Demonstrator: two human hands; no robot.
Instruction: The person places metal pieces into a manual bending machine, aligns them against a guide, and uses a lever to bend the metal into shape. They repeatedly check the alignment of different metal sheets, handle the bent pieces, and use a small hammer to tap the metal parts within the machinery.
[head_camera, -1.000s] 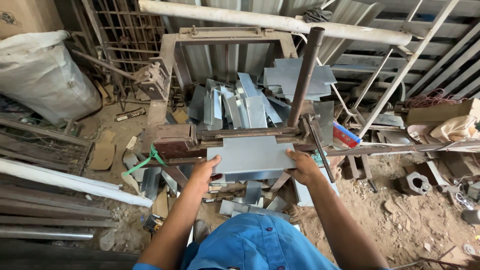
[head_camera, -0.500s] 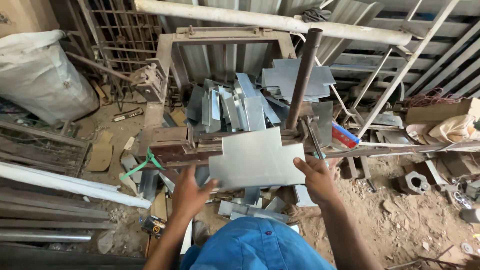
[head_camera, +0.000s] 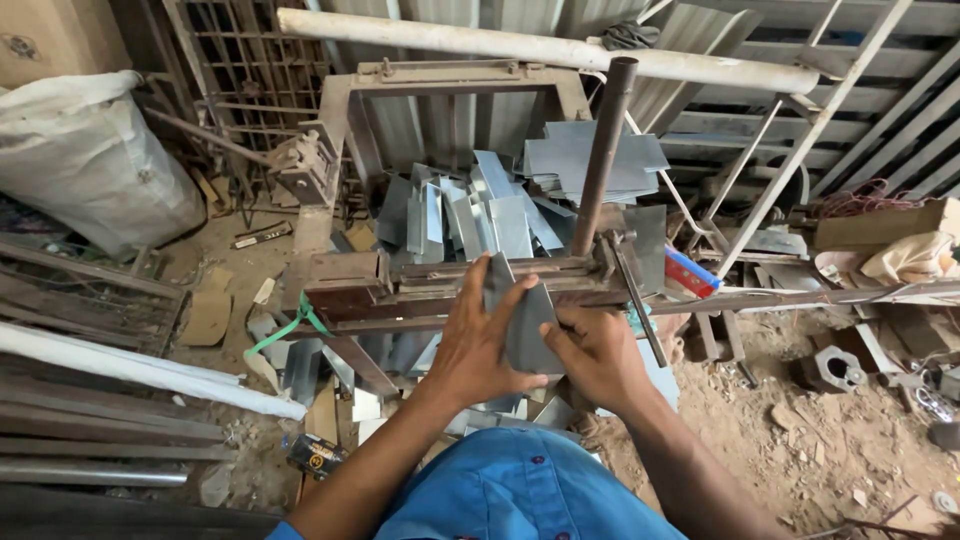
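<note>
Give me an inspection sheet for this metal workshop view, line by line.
Surface: rusty bending machine with an upright lever pipe.
Job's things: grey sheet-metal piece, held tilted in front of the machine.
Clutter: heap of bent sheet pieces behind the machine; offcuts on the dirt floor.
Hands: left hand and right hand both grip the sheet-metal piece.
Cables: green strap hanging at the machine; red wire coil at right.
Surroundings: white sack, long white pipe, corrugated wall.
</note>
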